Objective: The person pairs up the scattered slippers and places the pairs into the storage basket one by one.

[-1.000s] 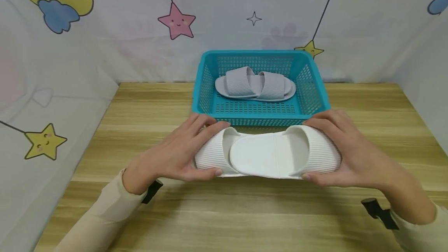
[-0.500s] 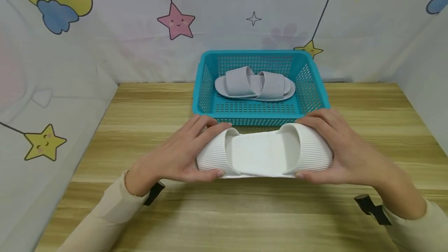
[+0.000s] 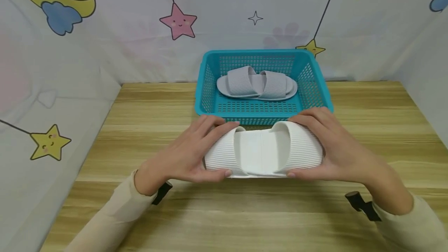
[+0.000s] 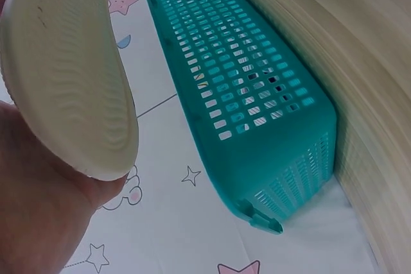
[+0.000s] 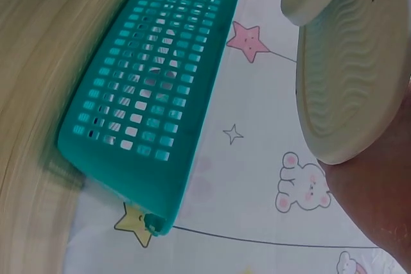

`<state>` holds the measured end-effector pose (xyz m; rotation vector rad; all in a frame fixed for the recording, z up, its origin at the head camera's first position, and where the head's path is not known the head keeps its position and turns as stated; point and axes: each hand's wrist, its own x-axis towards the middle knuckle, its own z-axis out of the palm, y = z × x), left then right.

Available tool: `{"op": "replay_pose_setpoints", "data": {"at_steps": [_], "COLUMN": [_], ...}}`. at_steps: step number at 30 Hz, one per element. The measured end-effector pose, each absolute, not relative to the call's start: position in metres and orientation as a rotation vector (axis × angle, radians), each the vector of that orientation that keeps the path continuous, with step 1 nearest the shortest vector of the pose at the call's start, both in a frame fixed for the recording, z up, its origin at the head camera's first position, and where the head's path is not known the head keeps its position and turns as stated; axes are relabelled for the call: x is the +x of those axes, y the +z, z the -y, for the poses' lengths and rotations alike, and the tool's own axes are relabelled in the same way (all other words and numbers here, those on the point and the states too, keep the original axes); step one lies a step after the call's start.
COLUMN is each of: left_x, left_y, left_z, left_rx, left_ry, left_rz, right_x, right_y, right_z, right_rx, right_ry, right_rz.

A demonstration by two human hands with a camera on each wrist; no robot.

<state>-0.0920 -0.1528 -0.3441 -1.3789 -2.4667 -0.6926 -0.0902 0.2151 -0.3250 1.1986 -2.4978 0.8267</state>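
Two white slippers with ribbed straps are held up together in the head view, toes outward and heel ends overlapping. My left hand (image 3: pixel 189 153) grips the left slipper (image 3: pixel 221 155) around its strap, thumb at the near edge. The right slipper (image 3: pixel 305 149) is gripped the same way by my right hand (image 3: pixel 344 153), its heel part lying over the left one's sole. From below, the wavy sole of the left slipper (image 4: pixel 74 75) shows in the left wrist view. The right slipper's sole (image 5: pixel 359 75) fills the upper right of the right wrist view.
Behind the hands stands a teal plastic basket (image 3: pixel 203 106) with perforated walls. Two grey slippers (image 3: pixel 241 83) lie overlapped inside it. A wood-grain table (image 3: pixel 224 217) lies below, with a white cloth backdrop (image 3: pixel 136 42) printed with stars behind.
My right hand has moved left with its slipper, sliding it further over the left one. The pair now overlaps more and spans less width.
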Motion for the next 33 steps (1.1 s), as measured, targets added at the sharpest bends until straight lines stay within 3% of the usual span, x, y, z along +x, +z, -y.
{"op": "replay_pose_setpoints", "data": {"at_steps": [33], "left_x": [-0.092], "left_y": [-0.347], "left_z": [0.135], "left_rx": [-1.400], "left_ry": [-0.732], "left_rz": [2.404], "right_x": [-0.087], "right_y": [-0.335], "right_z": [-0.183], "right_rx": [1.144], "right_ry": [0.910], "right_rz": [2.426]}}
